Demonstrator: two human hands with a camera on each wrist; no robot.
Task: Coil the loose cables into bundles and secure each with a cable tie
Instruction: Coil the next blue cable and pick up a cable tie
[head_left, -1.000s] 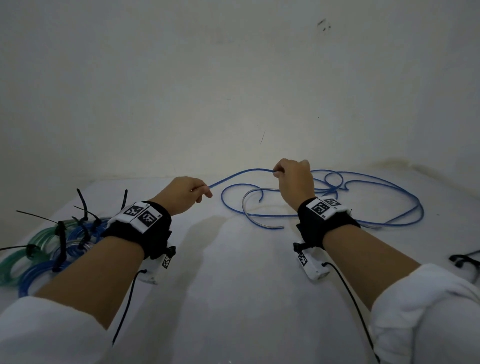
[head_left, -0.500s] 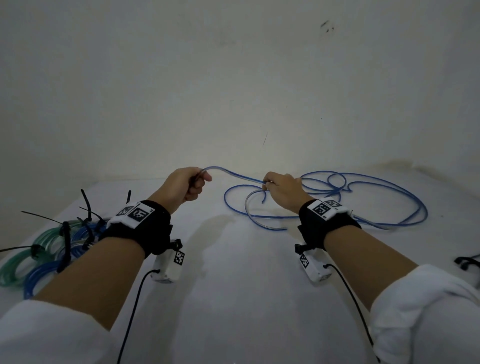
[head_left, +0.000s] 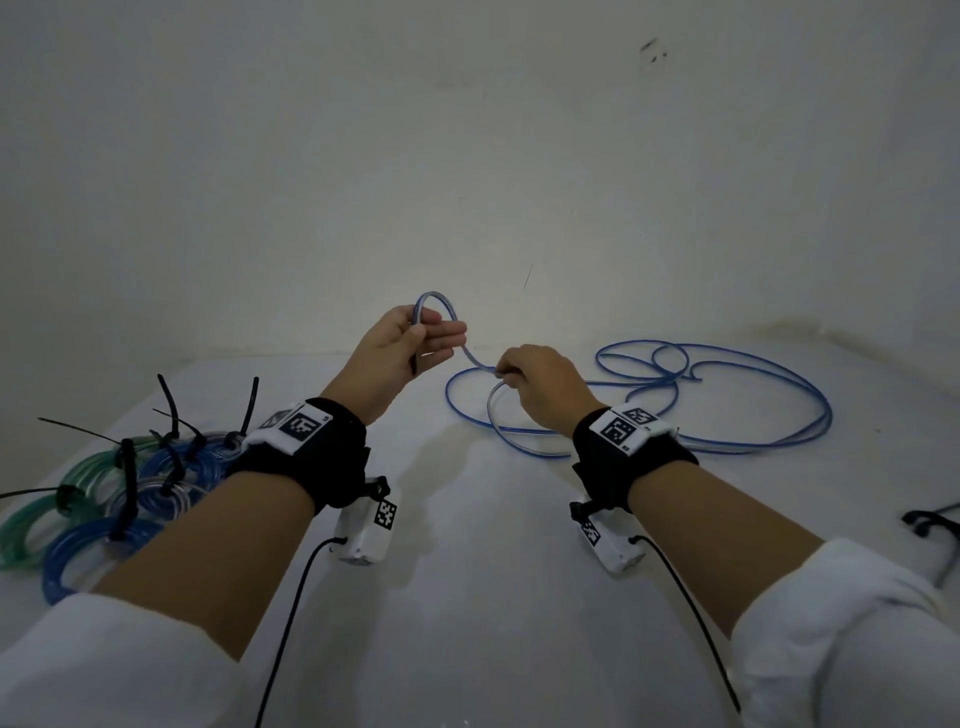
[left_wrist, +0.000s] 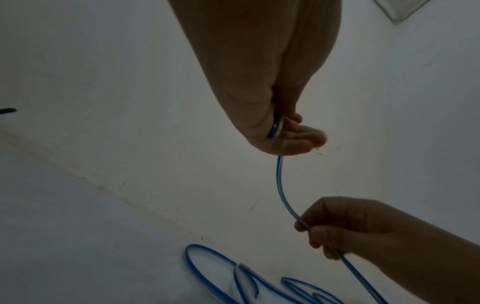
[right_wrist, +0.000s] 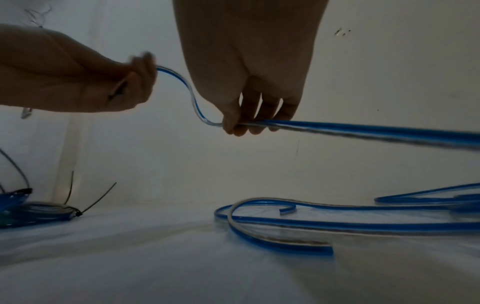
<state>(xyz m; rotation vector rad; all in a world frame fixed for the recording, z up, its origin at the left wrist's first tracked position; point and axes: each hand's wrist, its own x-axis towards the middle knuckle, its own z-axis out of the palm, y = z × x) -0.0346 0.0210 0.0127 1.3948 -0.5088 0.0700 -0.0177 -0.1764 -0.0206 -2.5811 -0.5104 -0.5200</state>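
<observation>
Blue cable (head_left: 769, 447) looped in left hand (head_left: 400, 348) grip, right hand (head_left: 540, 382) pinching it nearby, rest loose on table (head_left: 467, 597).

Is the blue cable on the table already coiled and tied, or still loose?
Still loose. The blue cable sprawls in uneven loops on the table with no tie; only one small loop is in the left hand.
</observation>
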